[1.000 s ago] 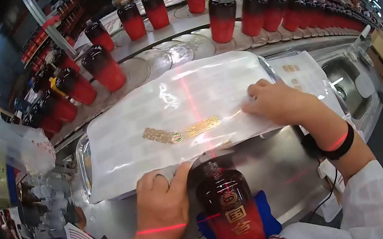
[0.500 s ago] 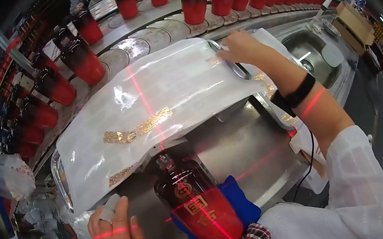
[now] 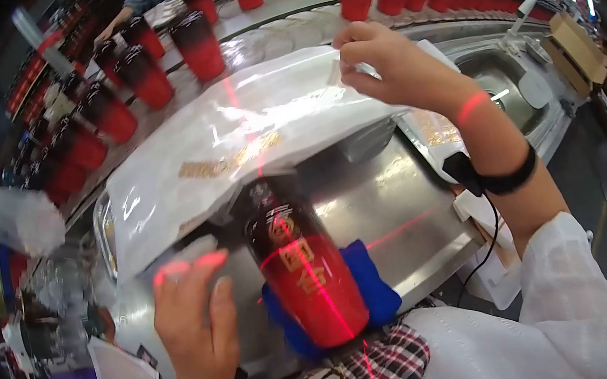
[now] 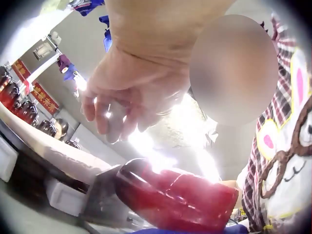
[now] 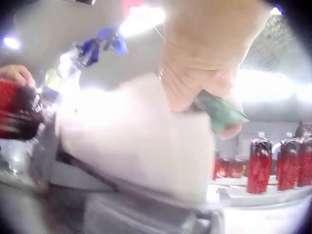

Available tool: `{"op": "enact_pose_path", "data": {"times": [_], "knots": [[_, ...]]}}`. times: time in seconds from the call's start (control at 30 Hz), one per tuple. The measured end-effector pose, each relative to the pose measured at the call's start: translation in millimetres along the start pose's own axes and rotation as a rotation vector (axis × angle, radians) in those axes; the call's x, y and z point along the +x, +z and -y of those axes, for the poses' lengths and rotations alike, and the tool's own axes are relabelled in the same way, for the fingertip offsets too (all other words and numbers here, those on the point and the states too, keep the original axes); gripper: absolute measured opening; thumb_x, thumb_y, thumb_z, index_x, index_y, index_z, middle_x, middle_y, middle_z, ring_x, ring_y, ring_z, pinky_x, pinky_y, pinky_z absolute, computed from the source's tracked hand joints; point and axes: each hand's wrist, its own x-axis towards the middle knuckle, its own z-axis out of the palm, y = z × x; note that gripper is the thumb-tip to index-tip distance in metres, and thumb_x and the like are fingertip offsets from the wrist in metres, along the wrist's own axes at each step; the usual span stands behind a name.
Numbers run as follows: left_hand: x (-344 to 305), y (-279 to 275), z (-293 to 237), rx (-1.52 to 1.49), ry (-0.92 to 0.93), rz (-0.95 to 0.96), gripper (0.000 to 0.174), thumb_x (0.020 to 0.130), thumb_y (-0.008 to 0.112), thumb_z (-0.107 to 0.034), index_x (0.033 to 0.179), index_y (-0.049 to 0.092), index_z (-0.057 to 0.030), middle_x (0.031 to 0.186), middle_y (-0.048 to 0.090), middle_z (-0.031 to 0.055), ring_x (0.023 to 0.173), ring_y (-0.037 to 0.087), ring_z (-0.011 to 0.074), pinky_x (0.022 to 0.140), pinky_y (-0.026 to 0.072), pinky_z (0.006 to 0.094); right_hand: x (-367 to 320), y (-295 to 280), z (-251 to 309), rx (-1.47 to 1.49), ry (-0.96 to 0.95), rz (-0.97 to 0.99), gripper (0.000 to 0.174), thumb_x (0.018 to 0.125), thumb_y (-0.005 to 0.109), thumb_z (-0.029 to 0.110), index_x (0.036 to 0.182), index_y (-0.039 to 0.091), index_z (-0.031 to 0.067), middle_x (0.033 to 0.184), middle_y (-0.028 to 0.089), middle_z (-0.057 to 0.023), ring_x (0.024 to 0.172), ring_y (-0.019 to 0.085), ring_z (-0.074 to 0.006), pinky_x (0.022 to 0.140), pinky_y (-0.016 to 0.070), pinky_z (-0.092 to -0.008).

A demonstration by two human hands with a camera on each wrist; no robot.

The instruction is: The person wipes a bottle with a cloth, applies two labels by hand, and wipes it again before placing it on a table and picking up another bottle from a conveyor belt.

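Note:
A red-black bottle (image 3: 315, 288) with gold characters lies tilted on a blue cloth (image 3: 372, 288). Beyond its neck spreads a glossy white sheet (image 3: 159, 197) bearing gold strips (image 3: 232, 157). My right hand (image 3: 407, 72) pinches the sheet's far right end; the right wrist view has that hand (image 5: 207, 63) gripping the raised sheet (image 5: 141, 141), with a dark green piece (image 5: 224, 114) among its fingers. Left of the bottle, my left hand (image 3: 198, 330) is off the sheet. Its fingers hold a smooth grey object (image 4: 115, 121), plain in the left wrist view and blurred from above.
Many red-black bottles (image 3: 197, 46) stand along the curved conveyor behind the sheet. At the right are a metal sink (image 3: 493, 84), a cardboard box (image 3: 575, 50) and a black cable (image 3: 496, 241). A plastic bag (image 3: 12, 216) and striped paper (image 3: 127, 374) are at the left.
My left hand has left the sheet's near edge and drawn back to the left of the bottle. My right hand has moved toward the sheet's far right corner, and that end is now lifted.

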Motion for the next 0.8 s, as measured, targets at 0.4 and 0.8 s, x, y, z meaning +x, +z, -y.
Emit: {"op": "enact_pose_path", "data": {"times": [0.4,0.8], "knots": [[-6,45,-57,-0.104,0.282,-0.159,0.012,0.08,0.068,-0.008,0.089,0.064,-0.0019,0.125,0.057,0.0228,0.122,0.044,0.0431,0.103,0.0357,0.0499,-64,-9,163,0.451,-0.141,-0.001,0.028,0.076,0.071,0.007,0.102,0.064,0.0035,0.104,0.057,-0.0154,0.101,0.055,-0.0344,0.085,0.0486,-0.0403],[-82,81,-57,-0.591,-0.084,-0.321,0.007,0.083,0.067,-0.011,0.084,0.064,-0.0047,0.135,0.053,0.0217,0.125,0.041,0.0337,0.108,0.0277,0.045,-127,16,199,0.88,0.249,-0.041,0.006,0.087,0.068,0.009,0.09,0.067,0.0043,0.12,0.052,-0.0131,0.101,0.056,-0.0208,0.086,0.0459,-0.032]]}}
